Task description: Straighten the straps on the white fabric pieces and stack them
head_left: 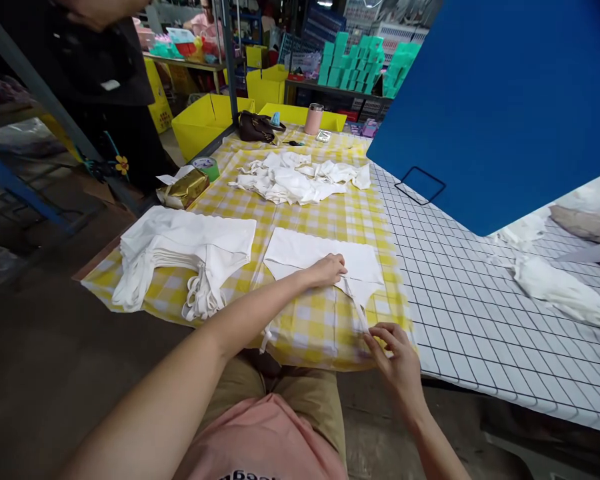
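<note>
A white bra top (305,250) lies flat on the yellow checked cloth in front of me, its straps toward my lap. My left hand (329,269) is closed on the lower edge of this top, near the base of one strap. In a pinch, the fingertips of my right hand (393,348) hold the thin white strap (359,310) stretched toward the table's front edge. The other strap hangs near that edge, partly behind my left forearm. To the left rests a neat stack of similar white tops (190,237), with their straps bunched at the front.
Farther back is a loose heap of white tops (295,179). A gold packet (185,189) and green tape roll (207,168) sit at the left edge. A dark bag (255,127) and pink cup (314,120) stand behind. A blue board (500,113) overhangs the right; a person (110,87) stands left.
</note>
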`<state>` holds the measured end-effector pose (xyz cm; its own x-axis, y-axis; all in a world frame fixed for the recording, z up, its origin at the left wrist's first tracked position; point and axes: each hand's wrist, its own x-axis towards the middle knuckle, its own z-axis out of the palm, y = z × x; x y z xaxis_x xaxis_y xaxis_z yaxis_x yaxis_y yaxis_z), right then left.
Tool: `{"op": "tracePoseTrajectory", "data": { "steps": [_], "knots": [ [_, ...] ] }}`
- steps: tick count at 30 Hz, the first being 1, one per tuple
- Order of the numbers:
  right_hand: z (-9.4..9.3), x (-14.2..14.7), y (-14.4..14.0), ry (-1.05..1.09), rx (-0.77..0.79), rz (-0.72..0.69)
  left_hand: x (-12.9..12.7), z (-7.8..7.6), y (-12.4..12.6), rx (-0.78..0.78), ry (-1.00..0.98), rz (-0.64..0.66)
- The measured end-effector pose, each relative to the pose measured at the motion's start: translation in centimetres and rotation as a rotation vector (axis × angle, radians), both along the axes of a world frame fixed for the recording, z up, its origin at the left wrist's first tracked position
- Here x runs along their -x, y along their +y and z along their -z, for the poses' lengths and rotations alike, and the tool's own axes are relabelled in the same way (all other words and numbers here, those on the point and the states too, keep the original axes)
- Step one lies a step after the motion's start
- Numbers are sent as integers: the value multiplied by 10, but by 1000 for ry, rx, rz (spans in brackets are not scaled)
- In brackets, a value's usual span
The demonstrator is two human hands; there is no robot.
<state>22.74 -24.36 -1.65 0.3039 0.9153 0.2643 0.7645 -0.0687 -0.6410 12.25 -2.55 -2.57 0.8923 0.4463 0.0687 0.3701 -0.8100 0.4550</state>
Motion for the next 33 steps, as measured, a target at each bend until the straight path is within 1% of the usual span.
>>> {"op": "tracePoseTrajectory", "data": {
  "steps": [3,7,10,12,15,18,20,24,27,28,29,30,31,33],
  "knots": [
    [-4,-6,-4,285,-28,-6,0,-1,-1,13,6,-1],
    [-3,-11,-3,613,-92,59,1,-1,-2,28,12,-5],
    [-2,-11,0,832,-76,76,1,-2,-2,37,17,-5],
    [-3,-11,0,914,-37,62,1,-3,-2,43,19,-6],
    [-5,-13,-4,871,54,64,2,-4,-1,49,17,-7],
    [-5,-13,-13,694,122,20,3,-5,-2,52,14,-4],
    [-2,-11,-19,504,107,11,3,-6,-2,54,15,-2],
    [11,-8,-31,118,21,74,3,-9,-3,68,25,10],
    [23,-1,-46,-52,-59,156,9,-14,-2,89,23,36],
    [27,5,-52,-65,-86,175,14,-16,-1,101,10,31],
    [31,12,-57,-47,-97,161,21,-17,0,111,-10,15],
    [35,21,-61,-1,-80,105,30,-19,0,117,-33,-15],
    [40,32,-64,71,-28,11,41,-21,1,119,-52,-55],
    [48,60,-61,265,141,-183,65,-22,1,106,-53,-145]
  ]
}}
